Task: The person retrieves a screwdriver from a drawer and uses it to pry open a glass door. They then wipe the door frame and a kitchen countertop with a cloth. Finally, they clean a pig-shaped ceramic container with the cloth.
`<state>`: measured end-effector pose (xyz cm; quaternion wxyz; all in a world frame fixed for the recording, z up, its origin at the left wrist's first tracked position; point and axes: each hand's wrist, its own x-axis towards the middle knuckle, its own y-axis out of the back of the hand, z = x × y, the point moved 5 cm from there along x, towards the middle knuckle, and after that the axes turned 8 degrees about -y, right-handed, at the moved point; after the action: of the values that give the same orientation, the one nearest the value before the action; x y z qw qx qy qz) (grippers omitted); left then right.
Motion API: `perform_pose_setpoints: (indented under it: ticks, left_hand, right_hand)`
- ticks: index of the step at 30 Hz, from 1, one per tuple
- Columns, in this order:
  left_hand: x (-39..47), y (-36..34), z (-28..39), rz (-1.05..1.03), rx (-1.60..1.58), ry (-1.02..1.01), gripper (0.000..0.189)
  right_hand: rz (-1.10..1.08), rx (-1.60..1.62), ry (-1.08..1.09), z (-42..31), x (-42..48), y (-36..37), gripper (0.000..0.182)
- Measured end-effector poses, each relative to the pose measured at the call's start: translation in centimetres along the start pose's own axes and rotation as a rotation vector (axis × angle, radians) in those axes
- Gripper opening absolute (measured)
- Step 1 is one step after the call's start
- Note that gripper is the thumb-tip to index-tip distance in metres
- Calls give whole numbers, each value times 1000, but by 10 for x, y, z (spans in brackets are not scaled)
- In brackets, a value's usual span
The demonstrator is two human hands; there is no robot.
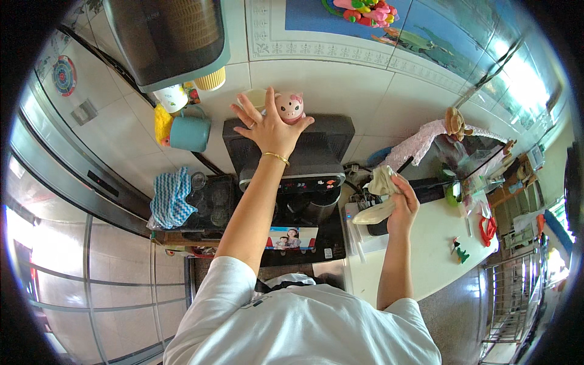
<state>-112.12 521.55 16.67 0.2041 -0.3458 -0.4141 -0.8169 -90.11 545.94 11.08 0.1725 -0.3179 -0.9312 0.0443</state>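
My left hand [276,132] is spread over the top of a black water dispenser [324,132], its fingers around a pale cup [255,98] and its thumb beside a pink pig figurine [290,107]. Whether the fingers touch the cup or the figurine I cannot tell. My right hand [404,200] grips a crumpled pale cloth [382,182], part of which hangs down to the left, over the white tabletop at the right of the dispenser.
A teal mug [190,132] and a yellow cloth [163,124] are at the left. Below them, a blue-and-white cloth [172,198] lies beside glasses on a dark tray. A black-screened television [474,153] and small toys [461,255] are at the right.
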Motion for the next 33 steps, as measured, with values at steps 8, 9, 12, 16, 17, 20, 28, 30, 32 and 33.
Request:
perform_pose_setpoints:
  ticks: [8,9,12,16,17,20,28,30,32,33]
  left_hand:
    - [9,7,0,98,-37,-112,77]
    - [8,10,-1,117,-32,-146,77]
    - [7,22,-14,151,-102,-134,72]
    - [8,42,-27,100,-136,-175,70]
    - [7,52,-25,108,-139,-210,70]
    - [-6,88,-38,112,-264,-199,73]
    - [-34,191,-92,154,-177,-163,80]
    - [-38,207,-97,143,-139,-133,78]
    - [-44,218,-104,154,-158,-96,80]
    - [-45,220,-107,149,-164,-83,80]
  right_hand:
    - [-61,-56,57,-3,19,-24,37]
    - [-53,-115,111,-7,26,-33,38]
    - [-24,-221,283,-19,54,-75,38]
    - [-2,-615,448,3,101,-128,32]
    - [-38,-795,397,23,111,-136,31]
    - [-167,-919,340,44,113,-162,31]
    - [-477,-745,542,45,50,-311,32]
    - [-529,-742,679,51,34,-348,30]
    - [-543,-803,803,46,18,-368,29]
    - [-521,-857,873,45,11,-372,29]
